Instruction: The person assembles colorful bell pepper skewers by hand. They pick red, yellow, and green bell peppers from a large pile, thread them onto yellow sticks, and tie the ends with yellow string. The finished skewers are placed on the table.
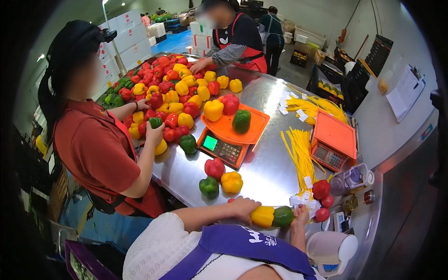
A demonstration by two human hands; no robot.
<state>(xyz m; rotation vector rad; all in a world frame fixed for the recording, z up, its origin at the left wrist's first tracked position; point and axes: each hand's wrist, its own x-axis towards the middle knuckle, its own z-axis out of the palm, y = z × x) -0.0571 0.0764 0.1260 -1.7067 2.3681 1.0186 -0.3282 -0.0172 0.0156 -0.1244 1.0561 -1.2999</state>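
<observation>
Now both hands clamp a row of peppers lying crosswise at the table's (270, 179) near edge, left hand (242, 207) closed around the yellow pepper (262, 216), right hand (301, 215) gripping beside the green pepper (283, 216).

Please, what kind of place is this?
Probably a produce packing room. A steel table carries a heap of bell peppers, two orange scales and yellow ties; white boxes are stacked behind.
</observation>
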